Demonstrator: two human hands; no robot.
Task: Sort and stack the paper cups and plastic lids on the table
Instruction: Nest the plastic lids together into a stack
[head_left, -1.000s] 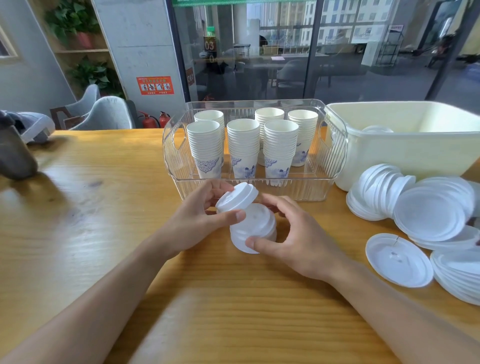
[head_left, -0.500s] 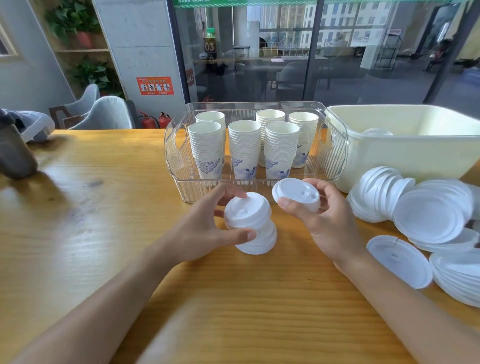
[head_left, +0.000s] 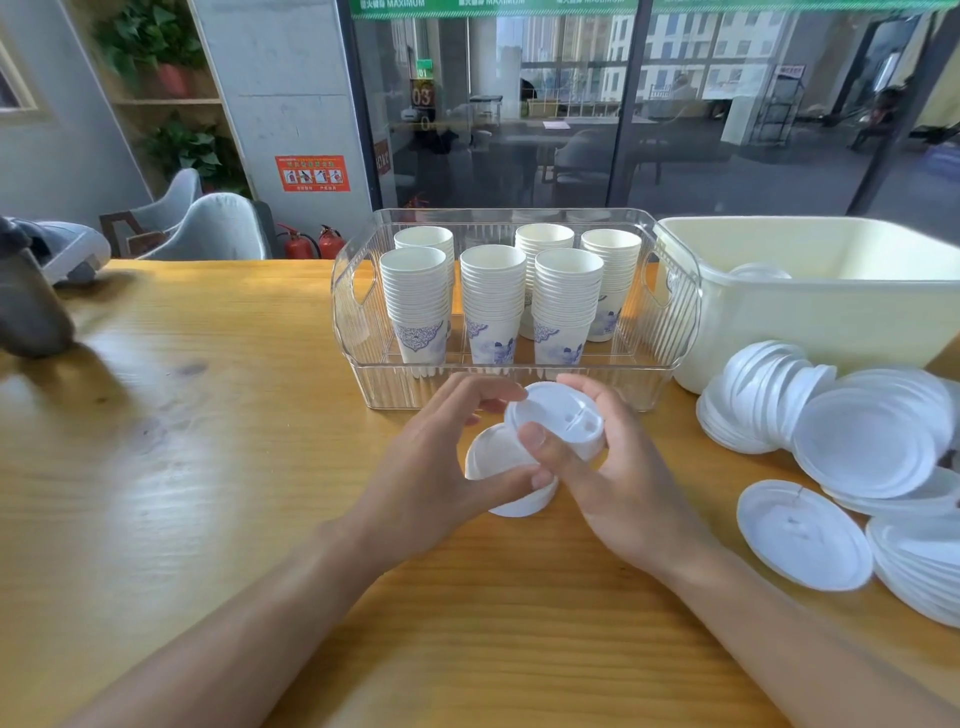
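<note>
Wooden, honey-coloured table (head_left: 197, 467) carries everything, and by the look of it the cup half of the job is done: 6 nested stacks of white paper cups with blue print (head_left: 491, 304) stand upright, mouths up, in the clear ribbed plastic bin (head_left: 363, 332), beside a pale cream plastic tub (head_left: 831, 317). Lids look far from finished; a loose heap of flat white plastic lids (head_left: 852, 441) sprawls at the right, some on edge, some flat, 1 lying apart. Near the bin's front wall, the left hand (head_left: 431, 467) curls around a short stack of white domed lids (head_left: 506, 480) standing on the table, axis roughly vertical. Just above it the right hand (head_left: 613, 467) pinches a single white sip lid (head_left: 558, 421), tilted, top face toward the camera, not yet seated
</note>
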